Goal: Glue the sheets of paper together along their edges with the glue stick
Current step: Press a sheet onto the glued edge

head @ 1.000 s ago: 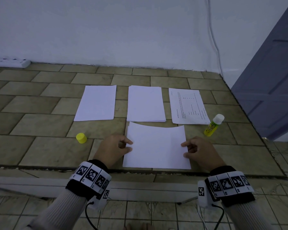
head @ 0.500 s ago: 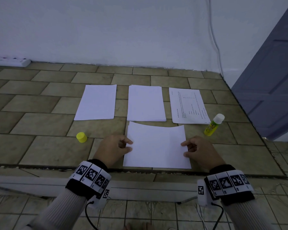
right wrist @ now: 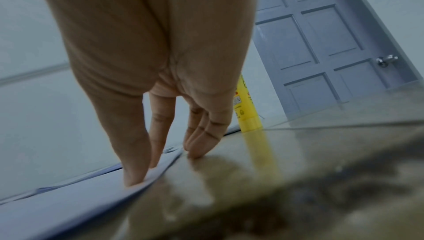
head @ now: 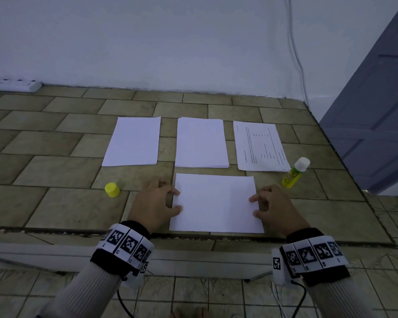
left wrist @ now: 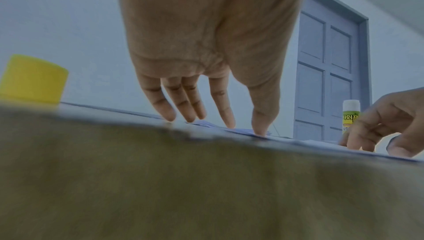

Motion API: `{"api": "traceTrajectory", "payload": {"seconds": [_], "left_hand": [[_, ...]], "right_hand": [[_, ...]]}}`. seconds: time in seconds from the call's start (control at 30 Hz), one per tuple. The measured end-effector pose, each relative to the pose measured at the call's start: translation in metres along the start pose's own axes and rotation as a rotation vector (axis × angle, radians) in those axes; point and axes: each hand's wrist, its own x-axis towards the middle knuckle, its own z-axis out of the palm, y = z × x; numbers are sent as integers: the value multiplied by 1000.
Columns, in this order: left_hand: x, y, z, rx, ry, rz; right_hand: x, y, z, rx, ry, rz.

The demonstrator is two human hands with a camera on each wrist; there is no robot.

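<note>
A blank white sheet (head: 216, 203) lies flat on the tiled top near its front edge. My left hand (head: 175, 200) rests at the sheet's left edge with straight fingers (left wrist: 259, 126) touching the paper. At the sheet's right edge my right hand (head: 255, 205) presses its thumb (right wrist: 133, 162) and forefinger on the paper (right wrist: 69, 198), and the other fingertips touch the tile. The yellow glue stick (head: 294, 173) with a white end stands upright to the right, apart from both hands. Its yellow cap (head: 112, 189) stands left of my left hand.
Behind the near sheet lie a blank sheet (head: 132, 141), a small stack of blank sheets (head: 201, 143) and a printed sheet (head: 257, 146). A white power strip (head: 14, 84) sits at the far left by the wall. A grey door (head: 377, 111) stands to the right.
The near sheet's far edge was bowed upward and now lies flat and straight. Both hands stay at the sheet's sides, hardly moved.
</note>
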Motion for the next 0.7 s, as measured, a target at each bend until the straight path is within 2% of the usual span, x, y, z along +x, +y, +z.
{"api": "traceTrajectory", "payload": {"seconds": [0.13,0.23,0.3,0.4,0.47,0.53,0.7], "left_hand": [[4,6,9,72,-13,87],[8,15,27,234,-87,126],[10,17,38,330,-75,138],[12,15,48,365,-46,141],[11,13,49,355,-25,154],[10,11,49,355,-30,168],[10,7,50,361,-65,179]], "right_hand": [[2,-5,0,-173,-15,-7],[1,-13,-1,-314,-14,12],[-1,-23,0,-417,24,-1],[-5,-46,14,-355,22,-60],[-4,-67,35,-273,-71,-126],[-1,-87,60,-290,-132,-206],[17,-97,94,-355,-77,-287]]}}
